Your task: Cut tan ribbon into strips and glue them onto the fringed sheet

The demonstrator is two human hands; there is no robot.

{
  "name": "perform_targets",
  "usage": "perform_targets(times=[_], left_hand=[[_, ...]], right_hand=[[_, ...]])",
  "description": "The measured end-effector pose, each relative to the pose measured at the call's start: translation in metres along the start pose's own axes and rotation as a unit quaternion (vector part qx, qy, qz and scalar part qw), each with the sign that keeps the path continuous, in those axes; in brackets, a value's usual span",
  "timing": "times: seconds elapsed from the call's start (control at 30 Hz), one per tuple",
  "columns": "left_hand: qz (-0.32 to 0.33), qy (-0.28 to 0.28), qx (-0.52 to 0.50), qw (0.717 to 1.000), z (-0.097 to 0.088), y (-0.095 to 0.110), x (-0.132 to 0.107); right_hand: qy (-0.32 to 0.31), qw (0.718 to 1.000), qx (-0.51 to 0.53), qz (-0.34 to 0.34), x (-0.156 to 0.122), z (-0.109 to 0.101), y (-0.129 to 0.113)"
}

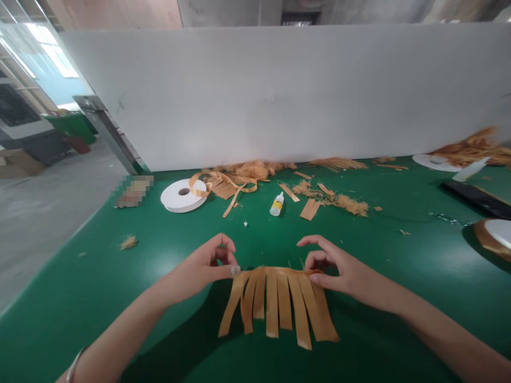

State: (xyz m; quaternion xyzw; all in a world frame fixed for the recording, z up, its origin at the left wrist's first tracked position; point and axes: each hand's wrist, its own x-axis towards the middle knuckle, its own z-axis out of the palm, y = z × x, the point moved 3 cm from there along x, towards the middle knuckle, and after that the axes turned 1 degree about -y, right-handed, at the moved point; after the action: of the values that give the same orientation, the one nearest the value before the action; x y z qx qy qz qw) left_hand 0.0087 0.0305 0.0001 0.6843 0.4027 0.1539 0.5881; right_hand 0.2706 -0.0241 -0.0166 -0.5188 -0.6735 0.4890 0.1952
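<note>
The left hand (211,264) and the right hand (334,269) hold up a fringe of flat golden-orange ribbon strips (275,304) between them, low over the glossy green table (159,266) and close to the person; the left thumb and forefinger are pinched on its left top corner, and the right thumb and middle fingers are pinched on its right top corner, with the forefinger lifted clear.

As a judgement, the piece looks well along: about eight strips hang side by side from one gathered top edge, their cut ends uneven; nothing shows whether the row is complete. Supplies lie well apart behind it: a white flat ribbon spool (182,196) with a loose curl of golden ribbon (223,185), a small clear glue bottle with a yellow label (277,204), short cut ribbon pieces (310,209) and a heap of frayed golden fibres (255,169) against the white board wall (279,96).

How the strips are joined along the top is hidden by the fingers and too fine to read; a pixelated patch (133,191) covers something at the table's left edge; a second spool (495,236) is cut off at the right.
</note>
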Motion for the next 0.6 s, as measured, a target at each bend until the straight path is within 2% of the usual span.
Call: perform_targets(times=[0.07, 0.13, 0.23, 0.37, 0.5, 0.6], left_hand=[[-0.015, -0.042, -0.07, 0.997, 0.0, -0.004, -0.006], [-0.027, -0.062, -0.09, 0.994, -0.002, -0.009, -0.009], [-0.04, -0.025, 0.011, 0.999, -0.008, -0.021, -0.007], [-0.045, 0.038, 0.192, 0.98, -0.017, -0.032, -0.005], [-0.038, 0.041, 0.227, 0.972, -0.02, -0.031, -0.007], [-0.044, 0.037, 0.231, 0.971, -0.017, -0.026, -0.008]], right_hand=[[-0.033, 0.999, 0.038, -0.007, -0.003, 0.003, 0.0], [-0.054, 0.997, 0.058, -0.011, -0.002, 0.004, 0.001], [-0.041, 0.999, 0.015, 0.009, 0.005, 0.005, 0.008], [0.02, 0.993, -0.1, 0.063, 0.015, -0.002, 0.023], [0.047, 0.978, -0.194, 0.058, 0.021, -0.01, 0.029], [0.069, 0.957, -0.282, 0.016, 0.029, -0.013, 0.025]])
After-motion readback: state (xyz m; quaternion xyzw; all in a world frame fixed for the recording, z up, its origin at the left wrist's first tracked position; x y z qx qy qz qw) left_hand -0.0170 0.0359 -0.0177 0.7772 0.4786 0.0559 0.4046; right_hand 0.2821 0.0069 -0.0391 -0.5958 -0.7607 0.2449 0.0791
